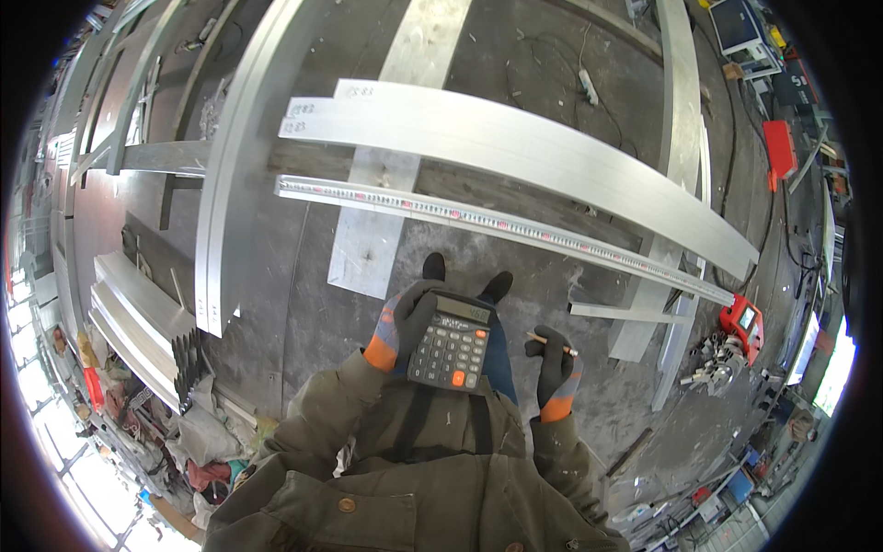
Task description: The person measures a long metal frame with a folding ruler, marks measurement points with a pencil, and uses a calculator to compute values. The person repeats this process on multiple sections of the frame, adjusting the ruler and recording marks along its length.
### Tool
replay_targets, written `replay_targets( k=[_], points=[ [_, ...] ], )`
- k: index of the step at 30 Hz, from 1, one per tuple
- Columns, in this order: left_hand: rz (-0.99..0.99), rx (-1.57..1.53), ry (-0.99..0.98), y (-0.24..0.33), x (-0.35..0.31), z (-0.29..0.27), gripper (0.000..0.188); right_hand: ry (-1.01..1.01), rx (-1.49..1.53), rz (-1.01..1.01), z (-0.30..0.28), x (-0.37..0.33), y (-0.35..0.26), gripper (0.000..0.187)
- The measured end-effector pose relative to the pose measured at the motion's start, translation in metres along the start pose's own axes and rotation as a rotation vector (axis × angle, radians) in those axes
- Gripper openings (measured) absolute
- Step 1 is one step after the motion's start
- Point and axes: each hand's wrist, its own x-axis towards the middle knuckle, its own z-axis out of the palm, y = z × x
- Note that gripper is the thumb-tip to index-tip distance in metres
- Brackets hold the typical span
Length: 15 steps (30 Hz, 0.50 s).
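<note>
Calculator [451, 342], edges clear of metal bars [497, 138]

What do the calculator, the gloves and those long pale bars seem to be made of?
Calculator: probably hard plastic, dark, with moulded keys. Gloves: apparently knitted fabric, from the close-fitting banded cuffs; the dark parts may be coated. Bars: likely bare aluminium, satin, from their silvery sheen; steel is possible.

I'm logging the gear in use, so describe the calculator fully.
The calculator is a dark, flat rectangle, plastic by its look, with a display showing digits at the top and rows of grey and orange keys below. It faces the camera, slightly skewed, in front of the olive jacket. The gloved left grip holds its left side; whether its lower edge touches the jacket is unclear.
</note>
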Motion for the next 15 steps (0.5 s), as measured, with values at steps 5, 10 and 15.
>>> replay_targets(
  k=[5,10,15],
  points=[
    [0.028,0.034,-0.028,-0.031,0.040,0.016,0.037,0.018,-0.055,0.046,0.016,0.053,-0.001,0.025],
    [-0.098,0.191,-0.091,-0.051,0.075,0.025,0.059,0.094,-0.134,-0.152,0.053,0.111,0.008,0.014],
    [-0.065,0.244,-0.070,-0.070,0.093,0.031,0.067,0.081,-0.288,-0.243,0.082,0.133,0.014,0.013]
  ],
)
